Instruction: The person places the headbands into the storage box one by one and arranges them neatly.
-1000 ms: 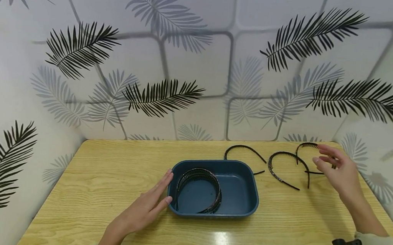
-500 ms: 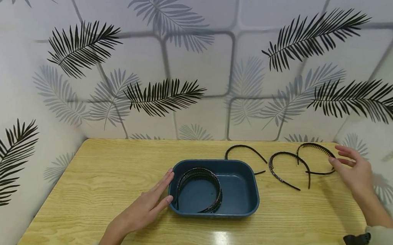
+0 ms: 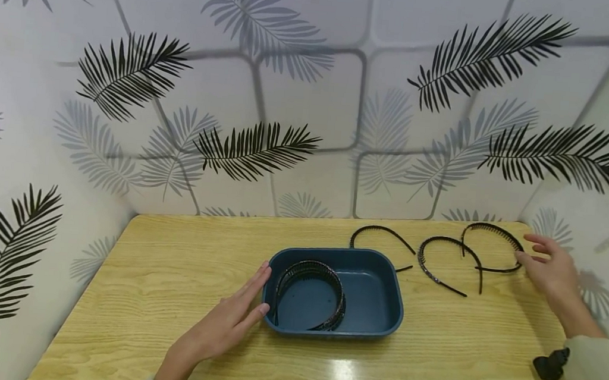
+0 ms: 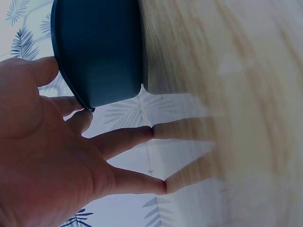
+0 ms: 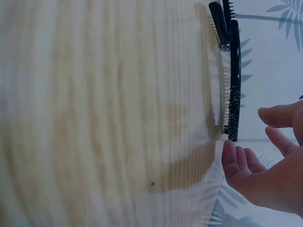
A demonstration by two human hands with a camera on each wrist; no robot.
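A dark blue rectangular tub (image 3: 373, 297) stands on the table, with several black toothed headbands (image 3: 339, 306) nested in its left half. My left hand (image 3: 224, 324) rests against the tub's left end, thumb and fingers spread. In the left wrist view the thumb touches the rim, and two fingertips (image 4: 150, 133) rest on the tabletop. At the far right, my right hand (image 3: 553, 272) is beside a black headband (image 5: 235, 71), fingertips right at its curved end. Thumb and fingers stay apart in the right wrist view, with nothing between them.
Another headband with a glittery section (image 3: 421, 262) overlaps the far right one on the wooden table (image 3: 185, 276). A third headband (image 3: 382, 228) lies behind the tub, partly hidden by it. Leaf-patterned walls (image 3: 311, 107) border the table at the back and sides.
My right hand has drawn back to the right from above the far right headband and come down at its outer edge. The left hand and the tub keep their places.
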